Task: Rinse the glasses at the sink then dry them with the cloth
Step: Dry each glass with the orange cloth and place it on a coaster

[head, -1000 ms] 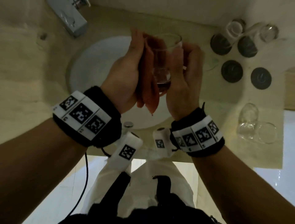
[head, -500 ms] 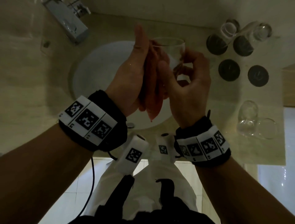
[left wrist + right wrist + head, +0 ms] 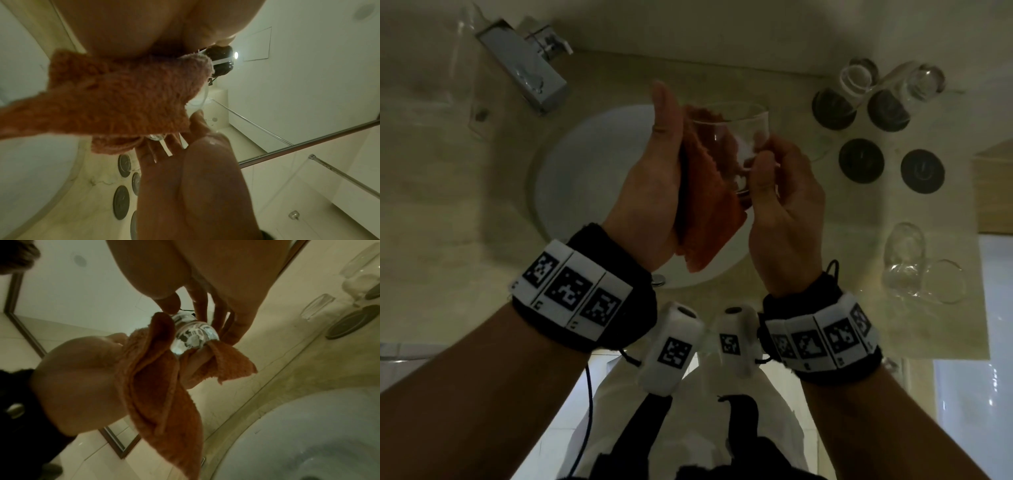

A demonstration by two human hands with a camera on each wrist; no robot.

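**Right hand lets go of the glass wall and pinches its base**

One second ago the right hand (image 3: 784, 202) was wrapped around the side of the glass (image 3: 732, 137), and its fingers covered most of the wall. Now it has slid toward 6 o'clock, and only the thumb and fingertips pinch the thick base. The upper wall and the rim are now free to see. The orange cloth (image 3: 709, 205) hangs lower than before under the left hand (image 3: 654, 178). The thumb of this hand has become straight and points to 12 o'clock.
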